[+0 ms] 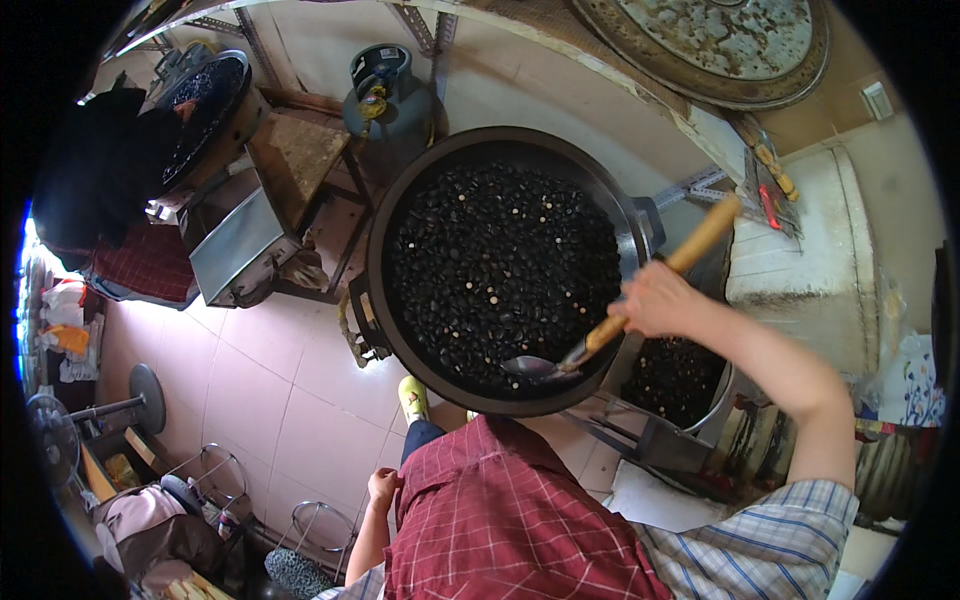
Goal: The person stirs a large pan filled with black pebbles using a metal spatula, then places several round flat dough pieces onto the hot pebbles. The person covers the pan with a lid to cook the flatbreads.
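A large dark wok (495,409) stands in front of me, filled with glossy black pebble-like pieces (480,247) and a scattering of small pale round ones. My right hand (660,300) is wrapped around the wooden handle (701,236) of a long metal spatula or scoop. Its metal blade (529,366) rests among the black pieces near the wok's near right side, partly sunk in them. At my side hangs my left hand (383,486), fingers curled, against the edge of my red checked apron (517,517). I see nothing held in it.
A metal container (724,401) of similar dark pieces sits right of the wok. Behind are a gas cylinder (390,97) and a shelf carrying a large round lid (712,37). At left, a person (97,165) is beside another pan (202,112). Wire-framed stools (322,525) stand lower left.
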